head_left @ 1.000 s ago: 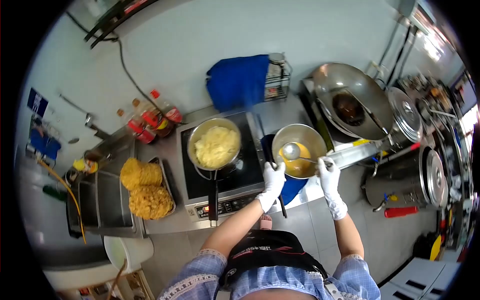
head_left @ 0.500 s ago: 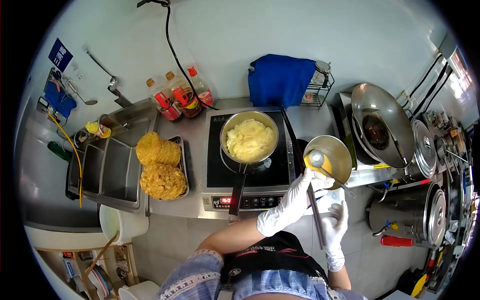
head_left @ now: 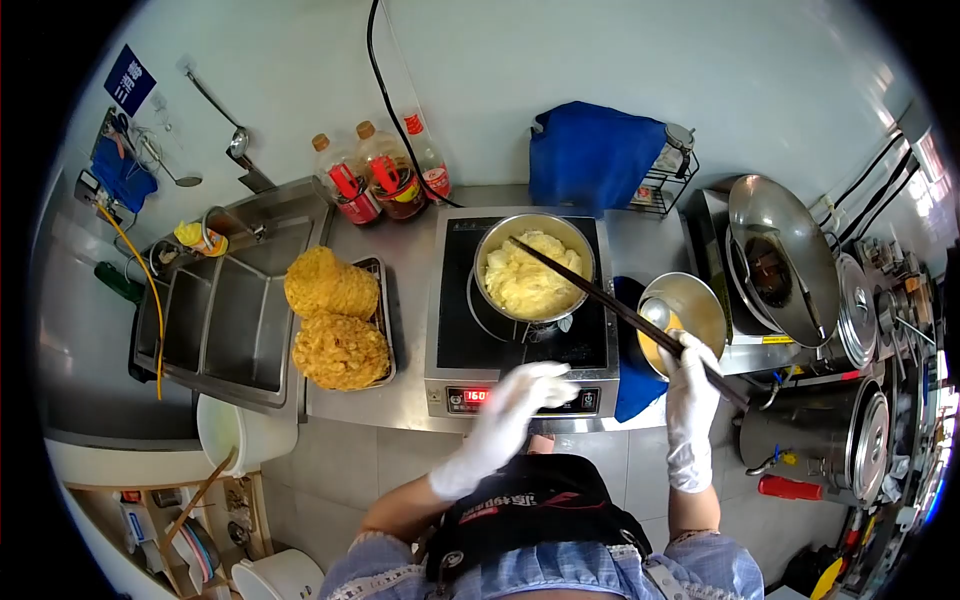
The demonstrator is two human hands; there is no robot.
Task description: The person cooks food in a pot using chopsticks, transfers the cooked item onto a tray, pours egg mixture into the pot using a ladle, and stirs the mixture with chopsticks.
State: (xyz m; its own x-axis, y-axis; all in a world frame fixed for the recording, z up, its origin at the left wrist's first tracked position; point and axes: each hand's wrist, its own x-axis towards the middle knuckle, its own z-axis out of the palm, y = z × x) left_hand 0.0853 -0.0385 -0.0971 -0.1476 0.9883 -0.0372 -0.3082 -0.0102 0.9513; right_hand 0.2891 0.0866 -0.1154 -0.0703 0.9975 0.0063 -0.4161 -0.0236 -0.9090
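White gloves cover both of my hands. My right hand (head_left: 691, 390) is closed around long dark chopsticks (head_left: 630, 315), which slant up and left into the steel pot (head_left: 482, 290). Their tips rest in the pale yellow, soft-looking food (head_left: 530, 280) in that pot. My left hand (head_left: 510, 415) is over the front of the induction cooker (head_left: 436, 350), just below the pot. Its fingers are smeared, and it hides the area where the pot's handle runs. A ladle (head_left: 655, 312) rests in a steel bowl (head_left: 710, 310) of yellow liquid, beside my right hand.
Golden fried-looking rounds (head_left: 335, 315) sit on a rack tray (head_left: 388, 340) to the left, next to the sink (head_left: 240, 330). Bottles (head_left: 395, 185) and a blue cloth (head_left: 595, 158) stand at the back. A wok (head_left: 785, 205) and a lidded stockpot (head_left: 800, 430) are on the right.
My right hand now has the chopsticks, raised with their tips in the pot. My left hand has left them and the ladle, moving left to the cooker's front. The camera view has shifted.
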